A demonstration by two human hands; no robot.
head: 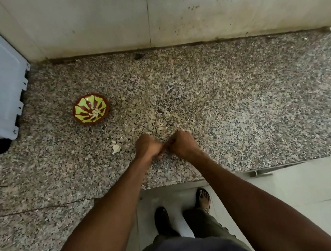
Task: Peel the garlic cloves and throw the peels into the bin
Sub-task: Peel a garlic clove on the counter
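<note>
The clove I'm working on is hidden between my fingers; only a pale pinkish sliver shows under my knuckles, so I can't say how much skin is off it. My left hand (pixel 147 147) and right hand (pixel 181 144) are curled knuckle to knuckle just above the counter (pixel 243 103), fingers bent in as if pinching that clove, though the grip itself is out of sight.

As I judge it, I'm partway through. The small red-and-green bowl (pixel 90 109), well off to my left, holds a little cluster of pale cloves (peeled, by their look, though they're too small to be sure). Near my left hand, two papery peels (pixel 116 147) lie loose on the counter, not yet thrown away. No bin is visible. So this clove remains, then the peels need gathering and binning.
</note>
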